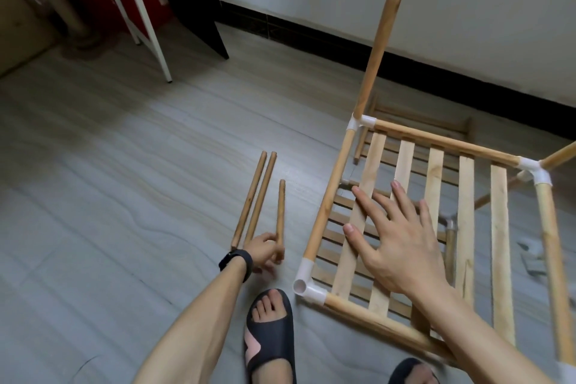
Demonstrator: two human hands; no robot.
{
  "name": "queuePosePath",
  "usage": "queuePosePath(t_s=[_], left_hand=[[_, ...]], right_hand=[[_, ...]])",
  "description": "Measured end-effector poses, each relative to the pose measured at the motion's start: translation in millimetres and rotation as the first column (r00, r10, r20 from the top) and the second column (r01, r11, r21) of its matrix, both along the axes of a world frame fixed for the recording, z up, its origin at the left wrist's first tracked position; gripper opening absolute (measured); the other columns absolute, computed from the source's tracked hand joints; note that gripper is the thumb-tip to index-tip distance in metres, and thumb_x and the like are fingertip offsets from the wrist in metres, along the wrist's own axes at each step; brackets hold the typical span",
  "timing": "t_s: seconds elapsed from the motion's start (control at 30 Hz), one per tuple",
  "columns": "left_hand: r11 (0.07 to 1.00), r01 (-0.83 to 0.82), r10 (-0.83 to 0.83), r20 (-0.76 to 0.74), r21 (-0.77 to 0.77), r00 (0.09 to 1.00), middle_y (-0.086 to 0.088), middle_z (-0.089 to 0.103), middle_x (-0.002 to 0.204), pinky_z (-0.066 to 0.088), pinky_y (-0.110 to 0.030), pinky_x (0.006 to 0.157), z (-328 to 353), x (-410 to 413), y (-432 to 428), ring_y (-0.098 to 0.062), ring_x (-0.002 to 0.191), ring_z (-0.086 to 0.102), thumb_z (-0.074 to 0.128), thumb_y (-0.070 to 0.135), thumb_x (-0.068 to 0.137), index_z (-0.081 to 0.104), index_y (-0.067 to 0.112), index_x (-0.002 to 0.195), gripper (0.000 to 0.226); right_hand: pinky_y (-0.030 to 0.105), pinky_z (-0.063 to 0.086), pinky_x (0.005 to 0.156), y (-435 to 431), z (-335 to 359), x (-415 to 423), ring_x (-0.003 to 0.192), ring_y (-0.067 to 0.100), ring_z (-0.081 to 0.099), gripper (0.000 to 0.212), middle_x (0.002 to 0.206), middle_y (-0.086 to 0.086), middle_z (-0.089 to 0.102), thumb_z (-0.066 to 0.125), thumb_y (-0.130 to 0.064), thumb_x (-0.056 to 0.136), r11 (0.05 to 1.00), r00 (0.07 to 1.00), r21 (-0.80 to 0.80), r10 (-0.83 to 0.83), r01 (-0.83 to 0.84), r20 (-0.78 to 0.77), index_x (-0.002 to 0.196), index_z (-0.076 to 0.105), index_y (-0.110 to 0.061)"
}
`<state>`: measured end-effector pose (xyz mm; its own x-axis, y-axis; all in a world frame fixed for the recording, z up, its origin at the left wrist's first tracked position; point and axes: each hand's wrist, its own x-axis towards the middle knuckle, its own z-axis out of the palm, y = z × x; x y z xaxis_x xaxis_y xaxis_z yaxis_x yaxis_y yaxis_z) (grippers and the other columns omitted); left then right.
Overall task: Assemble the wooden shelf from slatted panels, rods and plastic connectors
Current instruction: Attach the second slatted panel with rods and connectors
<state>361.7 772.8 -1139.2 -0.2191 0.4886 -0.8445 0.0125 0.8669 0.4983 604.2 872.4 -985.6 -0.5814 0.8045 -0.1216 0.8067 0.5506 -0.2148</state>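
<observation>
A partly built wooden shelf stands on the floor at the right: a slatted panel (464,206) framed by rods and white plastic connectors. One upright rod (378,47) rises from the far-left connector (358,123). The near-left connector (307,285) has an empty socket facing up. My right hand (396,234) lies flat, fingers spread, on the slats. Three loose rods lie on the floor to the left; my left hand (265,251) pinches the near end of the shortest-looking rod (281,212). The other two rods (255,199) lie side by side just left of it.
A second slatted panel (358,243) sits lower inside the frame. My sandalled feet (269,337) stand at the bottom. A white metal frame (146,15) and a dark board (199,9) lean at the back left. Small grey pieces (534,259) lie on the floor at the right.
</observation>
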Motion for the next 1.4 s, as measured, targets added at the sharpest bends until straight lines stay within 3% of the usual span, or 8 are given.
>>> queuePosePath(t_s=[0.07, 0.13, 0.37, 0.53, 0.9, 1.07, 1.17, 1.4], left_hand=[[0.991, -0.113, 0.089, 0.265, 0.076, 0.96, -0.001, 0.07, 0.08, 0.048, -0.031, 0.075, 25, -5, -5, -0.014, 0.069, 0.065, 0.068, 0.02, 0.079, 0.062, 0.02, 0.121, 0.042], [0.982, -0.111, 0.051, 0.35, 0.156, 0.935, -0.003, 0.072, 0.089, 0.05, -0.029, 0.075, 51, -5, -15, -0.015, 0.081, 0.067, 0.074, 0.022, 0.075, 0.067, 0.021, 0.117, 0.043], [0.826, -0.142, 0.126, 0.067, 0.545, 0.99, -0.004, 0.074, 0.086, 0.048, -0.029, 0.066, 157, 24, -66, -0.011, 0.064, 0.056, 0.083, 0.025, 0.068, 0.066, 0.015, 0.112, 0.048], [0.736, -0.015, 0.118, -0.106, 0.677, 0.987, -0.001, 0.077, 0.098, 0.054, -0.026, 0.072, 194, 53, -98, -0.014, 0.095, 0.072, 0.075, 0.018, 0.088, 0.069, 0.02, 0.109, 0.021], [0.71, 0.413, 0.032, -0.612, 0.57, 0.79, 0.024, 0.07, 0.088, 0.053, -0.02, 0.066, 190, 73, -94, -0.007, 0.076, 0.061, 0.075, 0.032, 0.086, 0.073, 0.037, 0.097, 0.012], [0.657, 0.677, -0.127, -0.835, 0.334, 0.535, 0.016, 0.062, 0.09, 0.055, -0.034, 0.069, 191, 75, -86, -0.007, 0.078, 0.054, 0.055, 0.056, 0.087, 0.074, 0.03, 0.103, 0.036], [0.645, 0.704, -0.127, -0.867, 0.297, 0.482, 0.017, 0.058, 0.088, 0.053, -0.036, 0.067, 186, 73, -84, -0.006, 0.078, 0.05, 0.043, 0.067, 0.085, 0.073, 0.031, 0.097, 0.049], [0.653, 0.721, -0.256, -0.828, 0.232, 0.499, 0.026, 0.053, 0.107, 0.054, -0.031, 0.083, 197, 74, -87, -0.002, 0.102, 0.057, 0.06, 0.051, 0.092, 0.066, 0.036, 0.12, 0.032]], right_hand=[[0.053, -0.002, 0.124, 0, 1, 1, 0.154, 0.016, -0.007, 0.071, 0.161, -0.008, 0.031, 0.006, -0.078, 0.088, 1.0, 1.0, -0.006, 0.002, -0.002, 0.011, 0.154, 0.003, -0.052], [0.053, -0.003, 0.124, 1, 1, 2, 0.154, 0.016, -0.008, 0.072, 0.161, -0.008, 0.029, 0.004, -0.078, 0.088, 1.0, 1.0, -0.011, 0.005, -0.005, 0.016, 0.154, 0.001, -0.051], [0.054, -0.003, 0.123, 1, 0, 2, 0.154, 0.018, -0.007, 0.072, 0.162, -0.009, 0.027, 0.007, -0.077, 0.09, 1.0, 0.999, 0.005, 0.003, -0.003, 0.039, 0.155, 0.004, -0.049], [0.054, -0.003, 0.123, -2, 3, 5, 0.154, 0.018, -0.007, 0.072, 0.162, -0.008, 0.027, 0.009, -0.077, 0.089, 1.0, 1.0, -0.003, 0.001, -0.001, 0.027, 0.155, 0.004, -0.049], [0.054, -0.004, 0.123, 4, -3, 6, 0.154, 0.018, -0.007, 0.071, 0.163, -0.009, 0.026, 0.011, -0.078, 0.09, 1.0, 1.0, 0.017, 0.003, -0.003, 0.005, 0.155, 0.004, -0.049], [0.054, -0.004, 0.122, 5, -5, 7, 0.154, 0.02, -0.004, 0.071, 0.162, -0.006, 0.03, 0.013, -0.078, 0.091, 0.999, 1.0, 0.039, 0.013, -0.012, -0.016, 0.156, 0.006, -0.048], [0.055, -0.003, 0.123, 4, -5, 8, 0.155, 0.021, -0.004, 0.072, 0.162, -0.006, 0.03, 0.012, -0.078, 0.091, 0.999, 1.0, 0.041, 0.015, -0.015, -0.012, 0.156, 0.006, -0.048], [0.054, -0.004, 0.123, 3, -5, 10, 0.154, 0.02, -0.004, 0.072, 0.162, -0.007, 0.029, 0.012, -0.078, 0.091, 0.999, 0.999, 0.039, 0.021, -0.02, -0.024, 0.156, 0.007, -0.047]])
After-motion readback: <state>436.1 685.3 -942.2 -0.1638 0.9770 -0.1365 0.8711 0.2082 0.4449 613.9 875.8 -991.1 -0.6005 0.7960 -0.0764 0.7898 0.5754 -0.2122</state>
